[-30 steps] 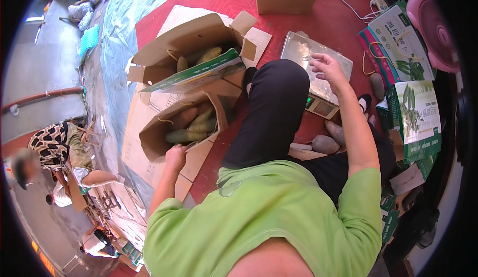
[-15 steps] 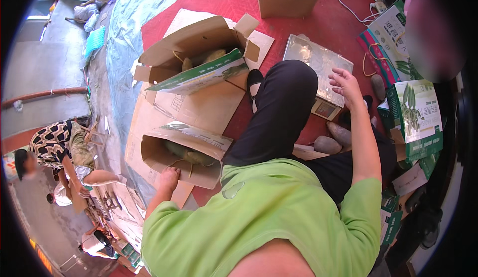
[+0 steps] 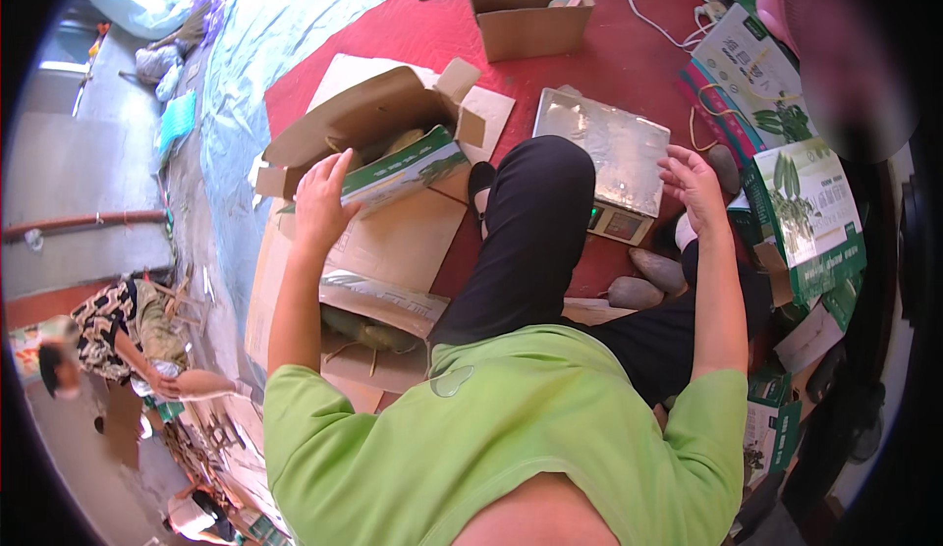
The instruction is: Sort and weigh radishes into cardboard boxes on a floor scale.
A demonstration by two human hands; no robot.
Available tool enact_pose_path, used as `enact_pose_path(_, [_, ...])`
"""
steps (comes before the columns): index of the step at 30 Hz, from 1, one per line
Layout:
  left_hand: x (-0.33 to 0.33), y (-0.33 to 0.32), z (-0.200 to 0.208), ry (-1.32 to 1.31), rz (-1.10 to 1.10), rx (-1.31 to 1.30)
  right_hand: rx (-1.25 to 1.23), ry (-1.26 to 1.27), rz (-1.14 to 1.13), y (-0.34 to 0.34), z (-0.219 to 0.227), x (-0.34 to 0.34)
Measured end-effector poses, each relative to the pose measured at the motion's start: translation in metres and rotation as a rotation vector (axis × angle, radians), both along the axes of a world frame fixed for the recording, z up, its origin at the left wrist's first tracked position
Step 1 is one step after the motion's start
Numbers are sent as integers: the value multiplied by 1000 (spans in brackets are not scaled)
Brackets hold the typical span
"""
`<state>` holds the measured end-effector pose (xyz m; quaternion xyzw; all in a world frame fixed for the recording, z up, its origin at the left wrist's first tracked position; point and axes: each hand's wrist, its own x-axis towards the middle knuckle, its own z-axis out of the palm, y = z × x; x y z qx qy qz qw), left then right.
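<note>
My left hand [image 3: 326, 195] is raised, fingers stretched and holding nothing, over the left end of an open carton [image 3: 420, 168] with a green-and-white printed side; whether it touches the cardboard I cannot tell. Oblong brownish-green things with cords lie partly hidden inside. Closer to me, below my left forearm, a second open carton [image 3: 393, 374] holds a greenish oblong thing [image 3: 368, 330] with yellowish string. My right hand [image 3: 691, 183], fingers apart and slightly bent, hovers empty at the right edge of a silver-topped boxy device [image 3: 609, 158] with a small green light.
Grey oblong things [image 3: 636, 293] lie on the red floor by my right leg. Green-and-white printed cartons [image 3: 807, 207] line the right side. A brown box [image 3: 531, 21] stands ahead, near a white cable [image 3: 648, 18]. Other people [image 3: 128, 335] work at the far left.
My left hand has risen from the nearer carton's edge and gone forward to the farther carton, its fingers now stretched. My right hand stays beside the silver-topped device. The view has shifted slightly.
</note>
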<state>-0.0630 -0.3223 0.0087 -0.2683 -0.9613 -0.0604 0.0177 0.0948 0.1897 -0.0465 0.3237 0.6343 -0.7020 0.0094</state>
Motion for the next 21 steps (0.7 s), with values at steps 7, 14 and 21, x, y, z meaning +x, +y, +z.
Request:
enact_pose_path(7, [-61, -9, -53, -453, 56, -146, 9, 99, -135, 28, 24, 35])
enact_pose_path(14, [-38, -18, -56, -329, -22, -264, -15, 93, -211, 37, 27, 52])
enact_pose_path(21, [-5, -98, -66, -252, -148, -208, 7, 103, -183, 42, 12, 54])
